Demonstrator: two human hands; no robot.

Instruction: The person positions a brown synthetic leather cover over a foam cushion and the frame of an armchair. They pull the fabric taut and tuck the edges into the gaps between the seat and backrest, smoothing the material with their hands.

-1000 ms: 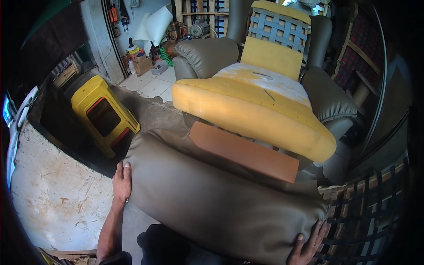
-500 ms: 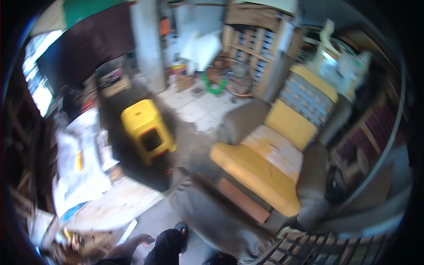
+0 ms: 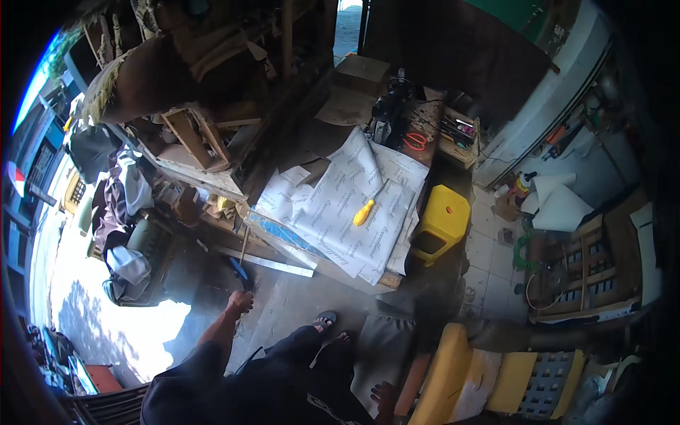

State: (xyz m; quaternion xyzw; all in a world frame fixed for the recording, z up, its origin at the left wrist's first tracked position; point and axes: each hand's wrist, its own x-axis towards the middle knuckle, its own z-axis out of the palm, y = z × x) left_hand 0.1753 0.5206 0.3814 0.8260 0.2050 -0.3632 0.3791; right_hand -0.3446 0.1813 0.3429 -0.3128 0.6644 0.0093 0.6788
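Low at the left, my left hand (image 3: 241, 302) is closed, with a slim blue and dark tool (image 3: 240, 269) sticking out beyond the fingers; its exact kind is unclear. My right hand (image 3: 383, 394) hangs near the lower edge, fingers apart and holding nothing visible. It is beside a grey leather-like cover (image 3: 384, 347) and the yellow armchair cushion (image 3: 443, 375). Ahead, a yellow-handled tool with a thin shaft, like a screwdriver (image 3: 364, 212), lies on white printed sheets (image 3: 333, 219) spread over the worktable (image 3: 283, 235). A pale flat strip (image 3: 273, 265) juts out below the table's near edge.
A yellow plastic stool (image 3: 448, 216) stands right of the worktable. Red-handled scissors (image 3: 414, 141) lie near a dark sewing machine (image 3: 388, 106). Piled cloth (image 3: 127, 191) sits at the left. Wooden slatted frames (image 3: 591, 262) and a green coil (image 3: 523, 253) are at the right.
My view has swung left, from the armchair and stool to the worktable. My left hand now shows further forward with the blue tool; my right hand has come into view.
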